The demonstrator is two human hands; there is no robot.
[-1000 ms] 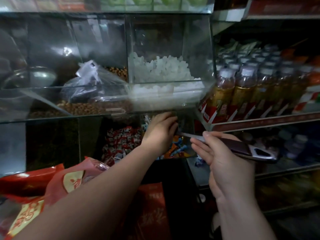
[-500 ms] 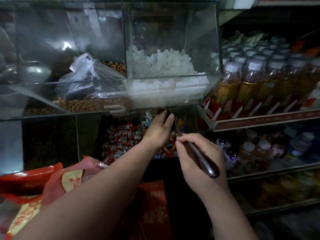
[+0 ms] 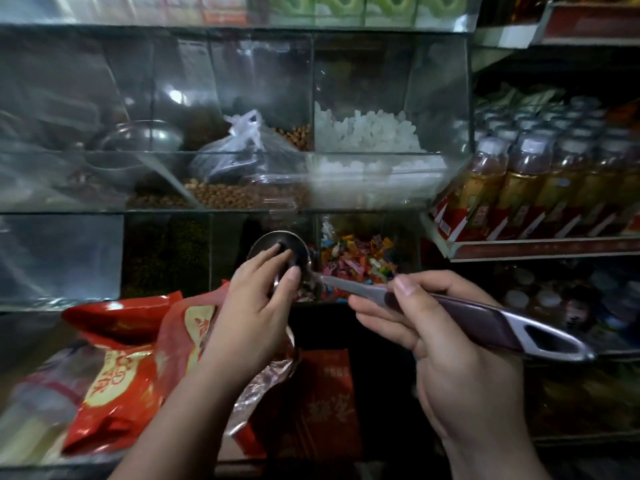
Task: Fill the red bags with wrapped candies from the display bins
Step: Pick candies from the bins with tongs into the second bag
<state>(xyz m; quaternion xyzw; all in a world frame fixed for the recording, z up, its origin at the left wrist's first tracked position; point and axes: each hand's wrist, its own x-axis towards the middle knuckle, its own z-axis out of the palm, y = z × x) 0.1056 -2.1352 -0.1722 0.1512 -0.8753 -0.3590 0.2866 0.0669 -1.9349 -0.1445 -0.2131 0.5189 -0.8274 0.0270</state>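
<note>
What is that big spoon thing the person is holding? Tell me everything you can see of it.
It is a ladle. It has a round, shiny metal bowl, a thin grey neck, a dark maroon grip and a grey end with a hanging hole. The right hand grips the handle, which lies nearly level. The bowl sits in front of the lower bins, and the left hand rests its fingers over its mouth, hiding any contents.

Red bags: several, glossy, with gold print, lying crumpled in a heap at lower left, below the bins. The nearest one is open at the mouth, its silver lining exposed. Wrapped candies: small, multicoloured, loosely heaped in the right-hand glass bin of the lower tier, just right of the bags and above them.
</note>
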